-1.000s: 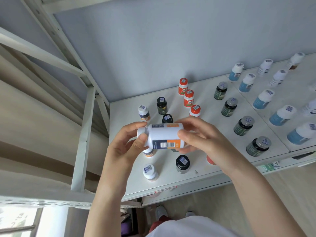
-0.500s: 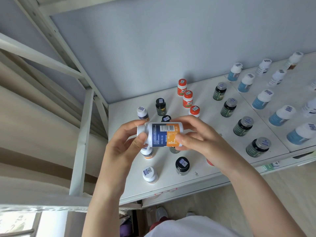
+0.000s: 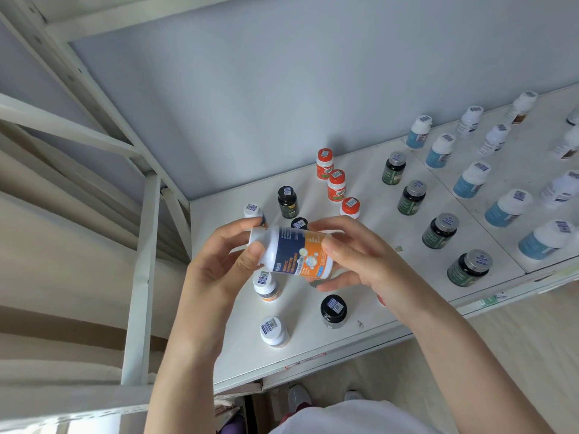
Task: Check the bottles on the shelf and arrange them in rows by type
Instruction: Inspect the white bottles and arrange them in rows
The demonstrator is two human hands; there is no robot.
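White shelf boards (image 3: 238, 355) lie under scattered bottles (image 3: 272, 330). Above them, the left hand (image 3: 216, 270) grips the white bottle (image 3: 294, 252) at its cap end and the right hand (image 3: 360, 258) grips its base. It has rolled from barcode to front label, so checking likely continues.

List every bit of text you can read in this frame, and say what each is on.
No text here reads cleanly.
Held bottle: sideways print on the navy and orange label, too blurred to read.
Cap stickers: square codes and barcodes with fine print, too small to read.
Blue bottles: label print too small to read.
Shelf-edge tag: green, too small to read.
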